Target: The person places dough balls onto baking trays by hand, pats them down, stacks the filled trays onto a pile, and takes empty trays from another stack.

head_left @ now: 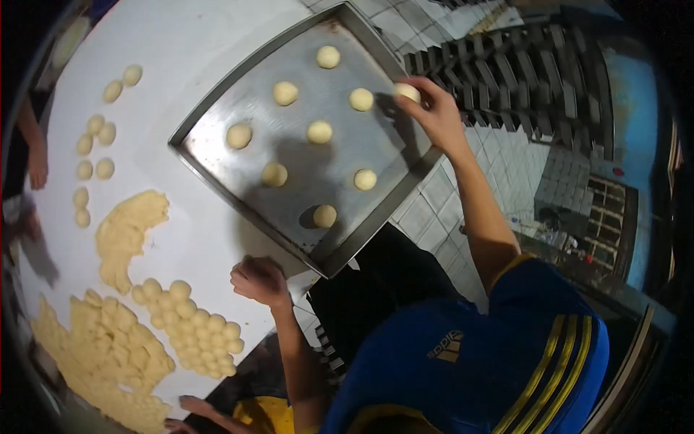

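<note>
A square metal tray (246, 69) with raised walls holds several round dough balls, spaced apart, one of them (319, 132) near its middle. Over the tray's right side, my right hand (431, 108) pinches a dough ball (406, 92) between thumb and fingers. My left hand (260, 281) is curled closed over the table beside the tray's lower corner; its palm side is hidden. Left of that hand lies a dense cluster of dough balls (191, 325), with a large heap of cut dough (116, 347) and a curved dough piece (124, 235) further left.
The white table (195, 36) bears small groups of dough balls (106, 133) at the left. Another person's hand (37, 168) is at the left edge, another (196, 405) at the bottom. Stacked dark metal pans (506, 72) stand at the upper right above a tiled floor (423, 217).
</note>
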Demonstrator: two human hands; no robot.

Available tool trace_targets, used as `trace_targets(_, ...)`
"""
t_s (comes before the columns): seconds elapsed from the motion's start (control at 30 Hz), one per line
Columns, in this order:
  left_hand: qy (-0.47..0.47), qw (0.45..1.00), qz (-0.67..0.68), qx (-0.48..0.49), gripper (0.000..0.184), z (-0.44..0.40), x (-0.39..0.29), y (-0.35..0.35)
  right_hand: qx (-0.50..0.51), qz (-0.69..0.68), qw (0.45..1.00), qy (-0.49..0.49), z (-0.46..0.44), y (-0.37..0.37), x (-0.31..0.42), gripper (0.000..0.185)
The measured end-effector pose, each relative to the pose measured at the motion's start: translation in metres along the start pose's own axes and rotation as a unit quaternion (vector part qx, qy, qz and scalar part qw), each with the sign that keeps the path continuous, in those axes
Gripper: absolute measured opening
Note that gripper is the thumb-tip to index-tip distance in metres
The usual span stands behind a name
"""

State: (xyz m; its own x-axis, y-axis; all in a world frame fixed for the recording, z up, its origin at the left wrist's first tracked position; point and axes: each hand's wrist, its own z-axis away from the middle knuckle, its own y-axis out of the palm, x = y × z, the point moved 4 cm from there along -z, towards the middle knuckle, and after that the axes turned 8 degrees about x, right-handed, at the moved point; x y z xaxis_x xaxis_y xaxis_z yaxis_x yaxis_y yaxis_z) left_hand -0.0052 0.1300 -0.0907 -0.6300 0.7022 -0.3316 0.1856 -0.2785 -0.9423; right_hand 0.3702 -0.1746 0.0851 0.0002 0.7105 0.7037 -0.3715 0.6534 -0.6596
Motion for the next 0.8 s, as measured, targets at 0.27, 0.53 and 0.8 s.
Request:
trace_targets(0.27, 0.073, 0.997, 0.012, 0.015, 0.016, 0.003, -0.002, 0.0, -0.053, 0.108, 0.992, 0.023, 0.052, 0.062, -0.125, 0.048)
trace_targets(0.53, 0.084, 0.996, 0.018, 0.038, 0.012, 0.005, 0.004, 0.0, -0.1, 0.272, 0.957, 0.014, 0.052, 0.094, -0.1, 0.077)
trace_targets(0.8, 0.081, 0.995, 0.045, 0.027, 0.012, 0.006, 0.001, -0.005, -0.084, 0.149, 0.985, 0.039, 0.031, 0.096, -0.148, 0.077)
